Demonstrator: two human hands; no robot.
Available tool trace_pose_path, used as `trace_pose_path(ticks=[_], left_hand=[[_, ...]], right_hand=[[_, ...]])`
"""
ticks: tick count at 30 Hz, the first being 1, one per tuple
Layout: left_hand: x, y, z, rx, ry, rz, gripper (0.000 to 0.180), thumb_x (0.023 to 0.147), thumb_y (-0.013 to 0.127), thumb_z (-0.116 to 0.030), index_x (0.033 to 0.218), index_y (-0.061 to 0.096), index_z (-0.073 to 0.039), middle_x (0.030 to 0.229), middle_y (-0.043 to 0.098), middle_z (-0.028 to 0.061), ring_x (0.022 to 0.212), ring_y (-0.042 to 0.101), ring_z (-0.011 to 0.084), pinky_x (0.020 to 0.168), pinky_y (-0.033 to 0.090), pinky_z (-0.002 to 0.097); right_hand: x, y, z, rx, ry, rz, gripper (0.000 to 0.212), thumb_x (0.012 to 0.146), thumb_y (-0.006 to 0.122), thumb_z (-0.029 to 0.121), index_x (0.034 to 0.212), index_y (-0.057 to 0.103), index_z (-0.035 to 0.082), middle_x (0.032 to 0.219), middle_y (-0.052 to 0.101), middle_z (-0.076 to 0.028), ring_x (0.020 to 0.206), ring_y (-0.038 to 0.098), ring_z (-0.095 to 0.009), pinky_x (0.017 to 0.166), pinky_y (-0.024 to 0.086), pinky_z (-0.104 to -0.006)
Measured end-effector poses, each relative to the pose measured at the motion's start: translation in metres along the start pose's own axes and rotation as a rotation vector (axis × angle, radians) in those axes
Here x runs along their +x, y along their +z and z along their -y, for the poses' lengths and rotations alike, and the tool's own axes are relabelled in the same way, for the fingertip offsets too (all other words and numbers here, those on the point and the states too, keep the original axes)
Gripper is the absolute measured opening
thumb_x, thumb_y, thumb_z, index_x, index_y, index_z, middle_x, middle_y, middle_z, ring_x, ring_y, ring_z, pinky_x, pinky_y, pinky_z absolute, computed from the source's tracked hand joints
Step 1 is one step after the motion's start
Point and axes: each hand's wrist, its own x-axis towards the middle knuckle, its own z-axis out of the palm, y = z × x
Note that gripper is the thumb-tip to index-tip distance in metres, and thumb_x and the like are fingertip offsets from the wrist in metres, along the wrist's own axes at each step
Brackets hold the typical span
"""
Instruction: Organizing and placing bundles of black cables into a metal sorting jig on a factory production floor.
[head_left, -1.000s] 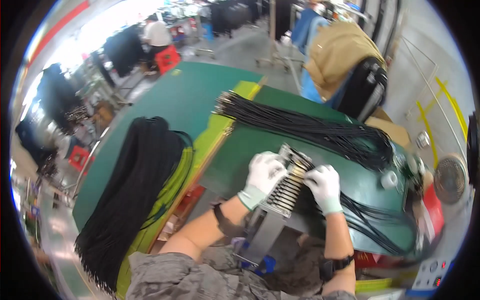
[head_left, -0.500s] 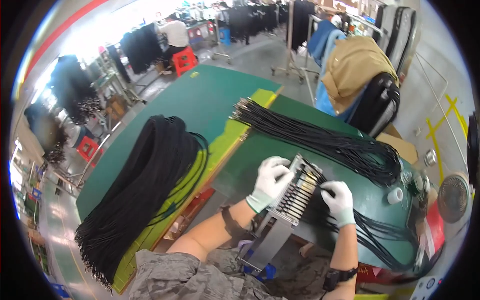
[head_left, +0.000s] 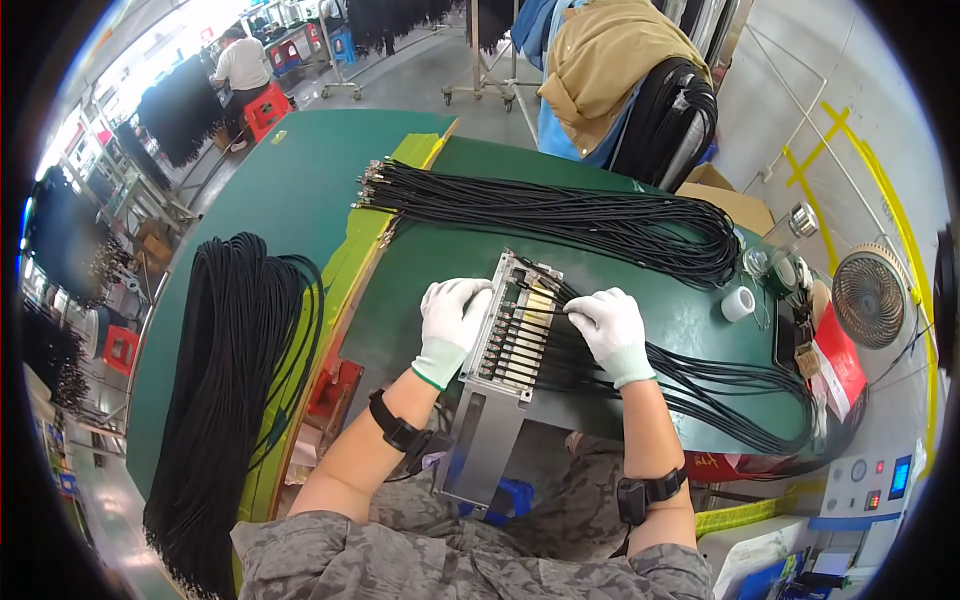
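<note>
Head view: a black cable [head_left: 552, 311] appears pinched by the right hand [head_left: 608, 325], just right of the slotted metal fixture [head_left: 491, 373], which stands at the near edge of the green table [head_left: 320, 150]. The left hand [head_left: 455, 315] is rested at the fixture's left edge; whether anything is grasped there cannot be told. The cable is probably best kept straight and in line with its slot, with the fixture steadied. Long cable bundles [head_left: 560, 215] are laid across the surface; beyond, a tan garment [head_left: 625, 60] is draped and a seated person [head_left: 245, 65] is seen.
</note>
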Motion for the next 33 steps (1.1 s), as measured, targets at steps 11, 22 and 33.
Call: trace_pose_path(ticks=[11, 22, 33], left_hand=[[-0.003, 0.0, 0.006, 0.027, -0.032, 0.038, 0.018, 0.092, 0.056, -0.02, 0.099, 0.07, -0.01, 0.096, 0.068, 0.0056, 0.096, 0.06, 0.0231, 0.092, 0.039, 0.0371], [-0.004, 0.002, -0.004, -0.07, 0.007, 0.18, 0.024, 0.09, 0.059, -0.028, 0.108, 0.07, -0.016, 0.12, 0.061, 0.0121, 0.117, 0.051, 0.031, 0.105, 0.031, 0.0465], [0.005, 0.005, -0.02, 0.27, 0.232, 0.431, 0.031, 0.084, 0.066, -0.037, 0.113, 0.072, -0.026, 0.145, 0.041, 0.0221, 0.132, 0.036, 0.0426, 0.112, 0.019, 0.0564]], right_hand=[[0.001, 0.001, 0.0, 0.01, 0.021, 0.027, 0.006, 0.081, 0.066, 0.019, 0.086, 0.07, 0.018, 0.077, 0.062, -0.003, 0.083, 0.057, -0.026, 0.075, 0.043, -0.0382], [-0.001, 0.015, 0.008, -0.081, -0.008, 0.007, 0.008, 0.082, 0.064, 0.018, 0.086, 0.07, 0.014, 0.074, 0.062, -0.005, 0.082, 0.057, -0.027, 0.075, 0.044, -0.0389], [0.017, 0.017, -0.001, -0.206, 0.077, 0.075, 0.01, 0.076, 0.07, 0.024, 0.083, 0.069, 0.017, 0.08, 0.062, -0.004, 0.086, 0.057, -0.027, 0.077, 0.045, -0.0384]])
